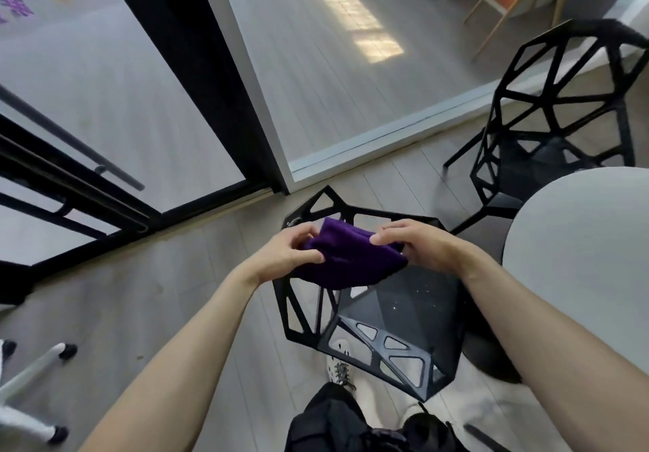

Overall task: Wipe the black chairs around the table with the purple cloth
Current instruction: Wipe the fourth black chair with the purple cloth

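Head view: purple cloth bunched between both hands, over the upper rail of the near black chair; can't tell if it touches the rail. Left hand pinches the cloth's left edge, fingers curled. Right hand pinches the right edge, thumb on top. Pale specks show on the chair's seat panel. A second black chair stands well apart, beside the round tabletop.

Step in hand, as I judge it, is folding the cloth into a pad before wiping. To do it well, flatten the folds so one broad face meets the chair. Then follow each strut of the open lattice and finish on the speckled seat. Loose corners may snag in the gaps.
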Tool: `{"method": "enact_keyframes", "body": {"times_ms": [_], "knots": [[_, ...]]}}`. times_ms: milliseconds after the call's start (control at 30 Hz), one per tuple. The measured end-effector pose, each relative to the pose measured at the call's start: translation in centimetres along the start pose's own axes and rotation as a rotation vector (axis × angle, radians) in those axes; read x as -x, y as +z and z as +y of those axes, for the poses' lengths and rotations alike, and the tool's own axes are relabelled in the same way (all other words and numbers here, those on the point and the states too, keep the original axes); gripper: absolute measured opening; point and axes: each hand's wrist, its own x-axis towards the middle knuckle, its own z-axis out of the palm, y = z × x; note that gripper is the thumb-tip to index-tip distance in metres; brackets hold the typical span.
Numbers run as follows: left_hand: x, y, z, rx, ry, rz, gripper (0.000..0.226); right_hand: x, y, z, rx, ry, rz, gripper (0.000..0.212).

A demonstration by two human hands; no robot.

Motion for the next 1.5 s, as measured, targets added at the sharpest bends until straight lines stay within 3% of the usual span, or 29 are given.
{"method": "enact_keyframes", "body": {"times_ms": [100, 167, 300, 367, 467, 567, 633, 733, 833, 900, 1033, 1167, 1367, 1500], "knots": [[-1.3, -1.0, 0.6, -0.163, 0.025, -0.085, 0.023, -1.9, 0.9, -0.7, 0.157, 0.124, -0.005, 0.041], [-1.6, -2.0, 0.7, -0.191, 0.044, -0.117, 0.026, -3.7, 2.2, -0.7, 0.214, 0.097, 0.075, 0.047], [-1.2, -5.1, -0.9, -0.203, -0.079, -0.198, 0.047, -5.8, 3.6, -0.2, 0.104, -0.08, 0.323, 0.02], [-1.3, -6.1, -2.8, -0.307, -0.138, -0.187, 0.044, -5.6, 3.5, -0.4, 0.034, -0.12, 0.411, 0.013], [-1.6, -6.5, -4.8, -0.191, -0.189, -0.095, 0.037, -5.6, 3.1, 0.2, -0.055, -0.095, 0.392, 0.03], [-1.7, -6.0, -5.4, -0.143, -0.205, -0.08, 0.03, -6.6, 3.6, 3.0, -0.074, 0.144, 0.23, 0.056], [-1.7, -5.8, -6.6, -0.161, -0.238, -0.07, 0.033, -6.7, 4.5, 5.4, -0.159, 0.254, 0.215, 0.05], [-1.2, -5.8, -9.8, -0.192, -0.304, 0.053, 0.04, -5.8, 5.5, 8.4, -0.439, 0.263, 0.336, 0.031], [-0.6, -5.3, -12.4, -0.209, -0.371, 0.284, 0.025, -6.0, 5.7, 10.4, -0.722, 0.21, 0.472, 0.03], [-0.6, -4.7, -13.1, -0.188, -0.41, 0.36, 0.033, -7.8, 5.1, 11.2, -0.793, 0.158, 0.612, 0.031], [-1.1, -3.1, -11.9, -0.139, -0.444, 0.341, 0.054, -13.7, 4.2, 10.3, -0.741, 0.051, 0.729, 0.048], [-1.6, -2.4, -10.4, -0.237, -0.429, 0.315, 0.062, -20.7, 5.6, 7.1, -0.545, -0.036, 0.584, 0.067], [-1.6, -2.4, -9.6, -0.346, -0.433, 0.265, 0.081, -25.1, 11.9, 7.3, -0.217, -0.207, 0.562, 0.058], [-1.2, -3.0, -11.1, -0.343, -0.43, 0.268, 0.063, -21.6, 19.2, 12.0, -0.092, -0.343, 0.421, 0.054]]}}
